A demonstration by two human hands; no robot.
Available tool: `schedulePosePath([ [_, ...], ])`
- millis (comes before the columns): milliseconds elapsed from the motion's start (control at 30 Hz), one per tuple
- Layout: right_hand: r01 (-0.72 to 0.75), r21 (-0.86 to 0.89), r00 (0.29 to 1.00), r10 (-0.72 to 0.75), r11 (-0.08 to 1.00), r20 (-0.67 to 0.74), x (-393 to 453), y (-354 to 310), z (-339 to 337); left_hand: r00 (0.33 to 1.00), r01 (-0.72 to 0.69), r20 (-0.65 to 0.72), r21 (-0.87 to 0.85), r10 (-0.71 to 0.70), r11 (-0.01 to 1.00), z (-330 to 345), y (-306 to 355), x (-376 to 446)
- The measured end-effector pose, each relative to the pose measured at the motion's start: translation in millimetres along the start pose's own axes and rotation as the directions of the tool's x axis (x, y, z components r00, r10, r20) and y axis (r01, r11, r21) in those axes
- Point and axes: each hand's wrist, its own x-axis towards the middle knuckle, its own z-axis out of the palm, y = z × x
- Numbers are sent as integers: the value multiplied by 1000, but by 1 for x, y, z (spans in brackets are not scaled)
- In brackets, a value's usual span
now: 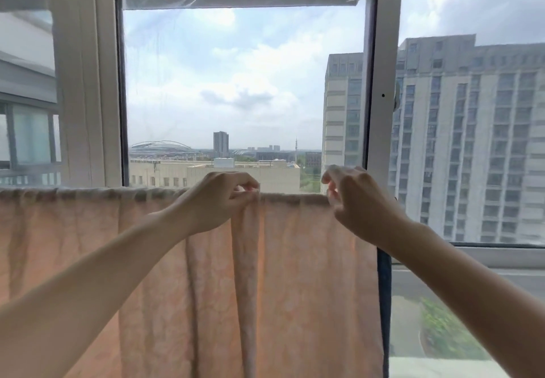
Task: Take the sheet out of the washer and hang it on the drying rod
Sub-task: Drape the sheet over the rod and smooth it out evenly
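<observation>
With the peach sheet (pixel 295 274) already draped over the rod, the left hand (pixel 218 200) pinches a fold at its top edge while the right hand (pixel 356 200), fingers loosely curled, holds nothing; only smoothing appears left.

No text, label, brand, number or sign can be read anywhere here; the buildings outside are too far and blurred to tell.

- We see the peach sheet (pixel 309 274) draped over its top edge in front of the window (pixel 88 82).
- Our left hand (pixel 219 199) pinches a fold at the top.
- Our right hand (pixel 358 200), fingers curled, is at the edge beside it.
</observation>
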Motion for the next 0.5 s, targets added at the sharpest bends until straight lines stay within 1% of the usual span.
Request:
schedulePosePath([
  [33, 43, 42, 999, -44, 998, 28, 2, -10, 2, 1000, 3, -19, -33, -4, 999, 0, 0, 1],
  [100, 82, 96, 993, -90, 992, 82, 7, -27, 10, 999, -5, -35, -73, 3, 997, -2, -3, 0],
  [167, 93, 128, 990, -106, 987, 95, 11, -40, 17, 999, -28, -33, -50, 26, 998, -7, -11, -6],
  [233, 83, 165, 992, -97, 983, 77, 16, -50, 21, 998, -44, -40, -47, 42, 998, -14, -24, -14],
  [333, 22, 218, 998, -35, 976, 55, 20, -60, 23, 997, -27, -68, -100, 20, 995, -21, -38, -21],
  [400, 2, 193, 999, -8, 981, 32, 21, -67, 26, 995, -4, -101, -130, -9, 992, -22, -40, -20],
  [500, -50, 64, 998, 52, 997, -27, 20, -67, 30, 990, 10, -134, -172, -33, 985, -19, -38, -16],
])
